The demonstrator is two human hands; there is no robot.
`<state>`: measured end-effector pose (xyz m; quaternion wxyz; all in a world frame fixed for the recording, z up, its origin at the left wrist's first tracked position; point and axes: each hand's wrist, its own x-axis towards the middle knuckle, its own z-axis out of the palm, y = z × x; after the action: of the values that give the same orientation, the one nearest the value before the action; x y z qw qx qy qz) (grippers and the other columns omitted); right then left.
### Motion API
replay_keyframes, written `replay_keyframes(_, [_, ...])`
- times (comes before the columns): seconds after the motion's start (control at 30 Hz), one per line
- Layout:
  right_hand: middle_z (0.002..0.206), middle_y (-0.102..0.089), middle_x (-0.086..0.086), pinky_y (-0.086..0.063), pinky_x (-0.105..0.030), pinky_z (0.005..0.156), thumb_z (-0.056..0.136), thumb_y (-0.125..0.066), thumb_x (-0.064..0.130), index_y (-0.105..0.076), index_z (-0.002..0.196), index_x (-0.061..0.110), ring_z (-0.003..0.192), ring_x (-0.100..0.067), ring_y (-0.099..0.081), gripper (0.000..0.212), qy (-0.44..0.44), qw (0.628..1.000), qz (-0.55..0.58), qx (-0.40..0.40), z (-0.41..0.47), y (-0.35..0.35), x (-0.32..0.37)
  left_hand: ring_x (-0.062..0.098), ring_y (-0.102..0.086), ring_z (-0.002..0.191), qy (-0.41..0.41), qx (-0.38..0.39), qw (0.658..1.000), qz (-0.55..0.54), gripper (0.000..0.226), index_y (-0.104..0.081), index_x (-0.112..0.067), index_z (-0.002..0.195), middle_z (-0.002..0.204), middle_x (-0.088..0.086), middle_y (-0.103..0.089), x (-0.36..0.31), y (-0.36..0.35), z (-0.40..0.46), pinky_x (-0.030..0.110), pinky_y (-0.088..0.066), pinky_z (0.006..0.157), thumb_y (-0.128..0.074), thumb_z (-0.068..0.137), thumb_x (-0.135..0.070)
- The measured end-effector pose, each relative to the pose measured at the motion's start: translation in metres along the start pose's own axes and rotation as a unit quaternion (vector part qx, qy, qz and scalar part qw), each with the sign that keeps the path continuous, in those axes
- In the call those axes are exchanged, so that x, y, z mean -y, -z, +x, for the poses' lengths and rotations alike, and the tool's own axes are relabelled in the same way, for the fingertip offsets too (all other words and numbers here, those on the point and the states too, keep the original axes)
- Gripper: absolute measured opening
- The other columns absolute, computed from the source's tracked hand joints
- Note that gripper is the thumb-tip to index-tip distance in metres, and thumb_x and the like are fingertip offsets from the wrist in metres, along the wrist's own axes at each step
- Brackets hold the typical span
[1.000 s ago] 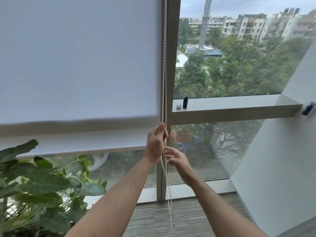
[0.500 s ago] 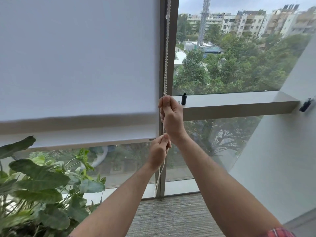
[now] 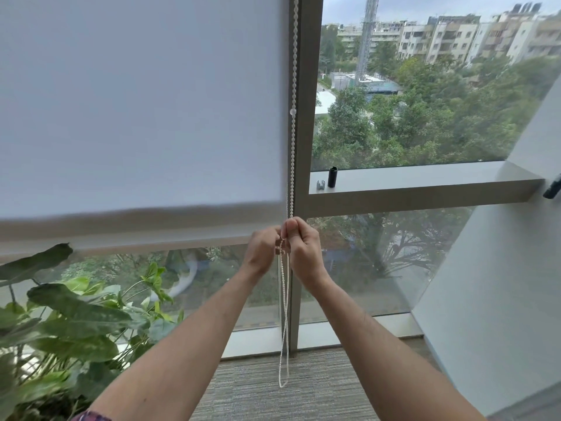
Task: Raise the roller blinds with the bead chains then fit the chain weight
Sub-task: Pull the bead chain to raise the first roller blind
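Both your grips are clamped on the bead chain (image 3: pixel 292 123), left hand (image 3: pixel 263 249) and right hand (image 3: pixel 300 243) side by side just under the blind (image 3: pixel 142 110) hem. The chain runs straight up from your right hand; pull down along that line.

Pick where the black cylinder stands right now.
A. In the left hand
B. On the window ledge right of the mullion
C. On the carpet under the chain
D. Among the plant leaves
B: the black cylinder stands upright on the ledge, beside a small grey clip.
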<state>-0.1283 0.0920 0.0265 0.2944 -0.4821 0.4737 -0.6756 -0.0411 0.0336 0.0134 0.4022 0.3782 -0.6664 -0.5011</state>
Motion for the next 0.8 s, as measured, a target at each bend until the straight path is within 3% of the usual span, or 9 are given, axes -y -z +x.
replay_keyframes(0.1, [0.052,-0.047,0.018,-0.03,-0.014,0.051,0.099,-0.044,0.016,-0.049,0.064,0.027,0.05,0.001,-0.037,0.038,0.001,0.999,-0.032,0.003,-0.005,-0.003,-0.007,0.01,-0.059,0.067,-0.004,-0.046,0.999,-0.018,0.032,-0.072,-0.014,0.074,0.071,0.0,-0.068,-0.022,0.0,0.004,0.025,-0.046,0.063,-0.041,0.08,-0.021])
replay_keyframes(0.23, [0.055,-0.042,0.014,-0.028,-0.023,0.052,0.098,-0.044,0.022,-0.05,0.061,0.032,0.053,-0.004,-0.033,0.039,-0.024,0.998,-0.055,0.003,-0.019,-0.001,-0.025,0.026,-0.064,0.077,-0.009,-0.028,0.98,-0.196,0.037,-0.068,-0.006,0.098,0.081,0.01,-0.068,-0.058,-0.004,0.005,0.042,-0.051,0.076,-0.038,0.088,-0.024])
replay_keyframes(0.4, [0.057,-0.039,0.013,-0.028,-0.027,0.053,0.101,-0.044,0.024,-0.049,0.065,0.025,0.053,-0.006,-0.032,0.037,-0.075,0.995,-0.07,0.021,-0.039,0.011,-0.055,0.024,-0.063,0.064,-0.123,0.041,0.964,-0.234,0.054,-0.065,-0.004,0.11,0.074,0.007,-0.066,-0.091,-0.008,0.008,0.036,-0.053,0.061,-0.031,0.102,-0.045])
replay_keyframes(0.53, [0.056,-0.04,0.014,-0.028,-0.028,0.054,0.102,-0.043,0.019,-0.049,0.065,0.023,0.053,-0.005,-0.033,0.037,-0.096,0.992,-0.081,0.027,-0.048,0.019,-0.068,0.009,-0.033,0.043,-0.145,0.028,0.964,-0.222,0.046,-0.068,-0.014,0.087,0.052,-0.009,-0.041,-0.092,-0.019,0.005,0.024,-0.028,0.044,-0.035,0.103,-0.042])
replay_keyframes(0.63, [0.052,-0.04,0.015,-0.027,-0.024,0.052,0.102,-0.043,0.022,-0.05,0.065,0.025,0.05,-0.003,-0.032,0.037,-0.098,0.991,-0.08,0.043,-0.049,0.018,-0.068,0.004,-0.027,0.039,-0.149,-0.014,0.964,-0.218,0.045,-0.063,-0.024,0.07,0.047,-0.016,-0.035,-0.088,-0.023,0.005,0.018,-0.026,0.04,-0.036,0.103,-0.039])
replay_keyframes(0.8, [0.054,-0.041,0.015,-0.028,-0.024,0.048,0.104,-0.043,0.026,-0.054,0.067,0.028,0.049,-0.005,-0.033,0.039,-0.138,0.985,-0.056,0.092,-0.045,0.017,-0.065,0.006,-0.027,0.037,-0.157,-0.033,0.967,-0.198,0.042,-0.057,-0.029,0.064,0.043,-0.015,-0.036,-0.088,-0.025,0.005,0.021,-0.025,0.038,-0.04,0.101,-0.041])
